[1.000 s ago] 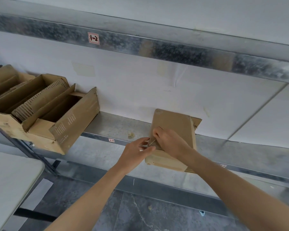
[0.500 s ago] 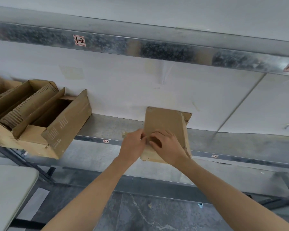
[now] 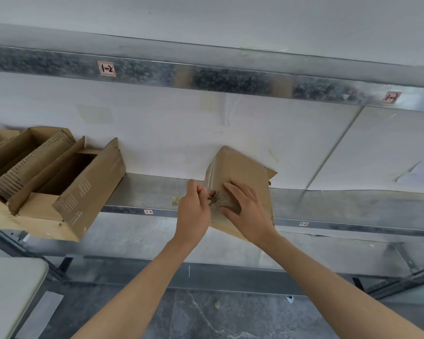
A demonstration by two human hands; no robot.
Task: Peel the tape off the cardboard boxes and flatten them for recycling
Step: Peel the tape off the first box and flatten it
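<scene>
Nearest, bottom left: corner of a pale grey tabletop, playing no part in the work.

Both bare forearms reach up and forward to a galvanised metal shelf.

Left hand: fingers curled, pinching the lifted end of a clear glossy tape strip. The strip runs from the pinch up the left edge of the box to its far corner. The pull looks directed leftward, away from the box, so the film comes off along the seam.

Right hand: fingers straight and spread, palm pressed flat on the top face of a small closed brown cardboard box. It grasps nothing. Judged a brace, so the box does not slide with the tape.

The box rests on the shelf, its near end overhanging the front lip, its far end close to the white back panel. The overhang probably gives the left hand room.

Further left on the same shelf, well apart: open brown cardboard boxes, flaps up, not flattened. Much of the task remains.

Farthest: the steel upper beam, with a small label reading "1-2".
</scene>
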